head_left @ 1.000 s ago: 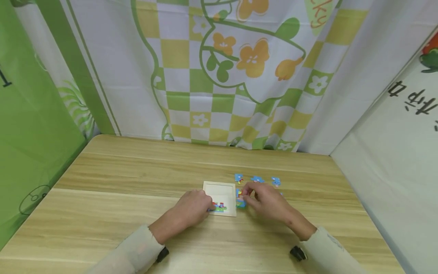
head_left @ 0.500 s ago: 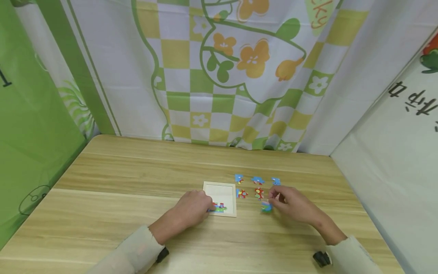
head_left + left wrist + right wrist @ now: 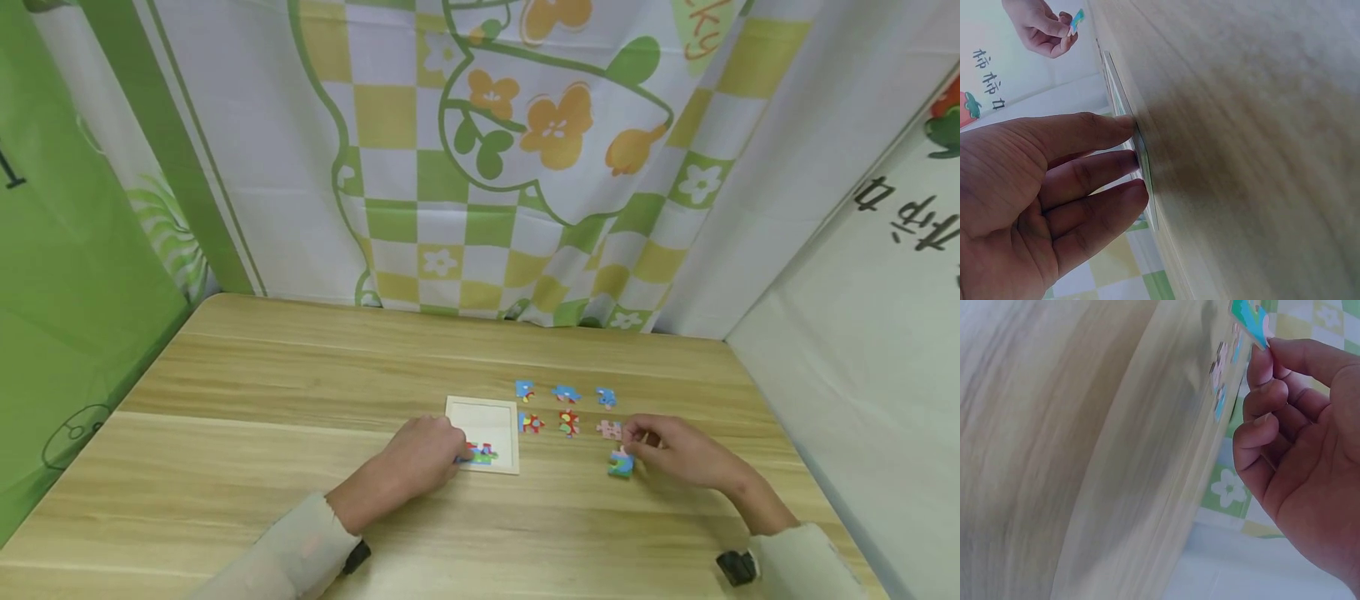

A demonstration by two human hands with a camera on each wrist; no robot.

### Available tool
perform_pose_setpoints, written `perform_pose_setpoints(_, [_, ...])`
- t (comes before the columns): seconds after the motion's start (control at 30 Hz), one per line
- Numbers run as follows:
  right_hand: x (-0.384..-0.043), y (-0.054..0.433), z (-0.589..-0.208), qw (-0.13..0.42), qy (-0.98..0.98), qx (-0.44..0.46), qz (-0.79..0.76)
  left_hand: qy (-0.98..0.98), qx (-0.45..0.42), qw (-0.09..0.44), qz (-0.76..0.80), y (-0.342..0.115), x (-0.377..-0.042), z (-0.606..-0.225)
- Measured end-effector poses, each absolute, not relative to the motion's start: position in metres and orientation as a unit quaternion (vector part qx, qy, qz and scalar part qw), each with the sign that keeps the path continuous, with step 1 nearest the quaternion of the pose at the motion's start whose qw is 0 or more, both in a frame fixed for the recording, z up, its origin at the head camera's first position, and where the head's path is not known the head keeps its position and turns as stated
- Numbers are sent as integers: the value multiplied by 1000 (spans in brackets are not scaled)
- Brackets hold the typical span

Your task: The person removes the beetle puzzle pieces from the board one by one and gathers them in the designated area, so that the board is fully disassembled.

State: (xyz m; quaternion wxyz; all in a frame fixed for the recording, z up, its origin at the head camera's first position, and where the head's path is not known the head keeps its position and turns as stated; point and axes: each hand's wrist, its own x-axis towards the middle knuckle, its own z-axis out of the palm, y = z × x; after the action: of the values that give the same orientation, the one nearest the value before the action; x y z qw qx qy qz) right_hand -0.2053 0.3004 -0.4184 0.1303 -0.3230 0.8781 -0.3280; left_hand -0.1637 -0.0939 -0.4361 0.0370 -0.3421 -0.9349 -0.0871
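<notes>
My right hand (image 3: 678,450) pinches a blue, green and pink jigsaw puzzle piece (image 3: 621,462) between thumb and fingertips; the right wrist view shows the same puzzle piece (image 3: 1250,322) held over the wooden table. My left hand (image 3: 426,454) is at the left side of a square wooden puzzle frame (image 3: 507,468). In the left wrist view, its thumb and fingertips touch down at the frame (image 3: 1152,215), fingers loosely extended. Joined puzzle pieces (image 3: 482,454) with red and green print lie along the frame's near side, partly hidden by the left fingers.
Right of the frame lie loose pieces in two rows: three blue ones at the back, including a middle piece (image 3: 566,392), and in front a red-and-blue piece (image 3: 531,423), a red-and-yellow piece (image 3: 568,423) and a pink piece (image 3: 609,429). A patterned curtain (image 3: 480,221) hangs behind the table (image 3: 300,367).
My right hand has moved right, away from the frame, carrying the puzzle piece past the front row, which now shows uncovered. The left hand has stayed at the frame.
</notes>
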Motion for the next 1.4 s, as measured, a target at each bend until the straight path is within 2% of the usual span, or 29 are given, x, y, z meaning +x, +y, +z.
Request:
perform_pose_setpoints(0.33, [-211, 304, -426, 143, 888, -302, -315, -938, -334, 27, -88, -93, -164, -436])
perform_pose_setpoints(0.7, [-213, 297, -434, 134, 886, -321, -308, -939, -336, 20, -72, -93, -164, -433])
perform_pose_setpoints(1.17, [-213, 292, -440, 134, 903, -293, -285, -942, -323, 10, -88, -92, -163, -433])
perform_pose_setpoints(1.4, [-211, 290, -439, 131, 911, -274, -279, -939, -330, 22, -91, -92, -163, -435])
